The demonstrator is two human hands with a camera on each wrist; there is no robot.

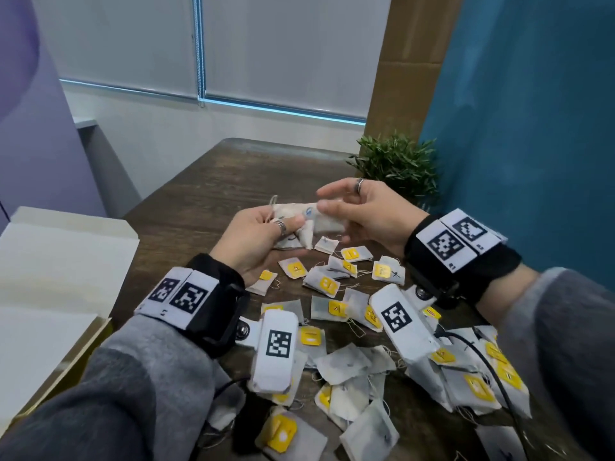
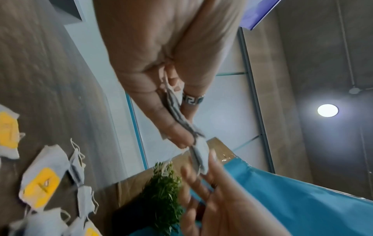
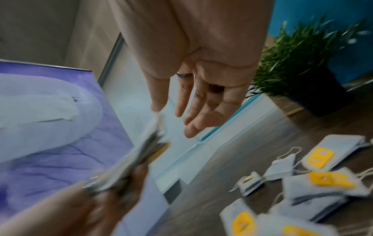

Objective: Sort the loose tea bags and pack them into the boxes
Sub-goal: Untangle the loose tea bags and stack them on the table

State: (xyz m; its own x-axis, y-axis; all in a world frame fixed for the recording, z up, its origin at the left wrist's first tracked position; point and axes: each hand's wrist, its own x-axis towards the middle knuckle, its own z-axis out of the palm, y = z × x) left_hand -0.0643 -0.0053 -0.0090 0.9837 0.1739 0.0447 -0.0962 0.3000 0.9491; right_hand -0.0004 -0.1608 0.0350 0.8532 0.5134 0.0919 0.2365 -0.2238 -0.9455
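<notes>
My left hand [image 1: 286, 226] grips a small stack of white tea bags [image 1: 301, 214] above the middle of the table; the left wrist view shows the stack [image 2: 180, 118] pinched between thumb and fingers [image 2: 175, 132]. My right hand [image 1: 327, 201] hovers at the stack's right end with straight, relaxed fingers [image 3: 187, 127] that hold nothing, its thumb close to the bags. Several loose tea bags with yellow tags [image 1: 349, 314] lie scattered on the dark wooden table [image 1: 233, 174] beneath and in front of both hands. An open cream box [image 1: 50, 261] sits at the left.
A potted green plant [image 1: 399, 164] stands at the table's back right, beside a blue wall panel [image 1: 532, 128]. A black cable [image 1: 492, 371] crosses the tea bags at the right. The far half of the table holds nothing else that I can see.
</notes>
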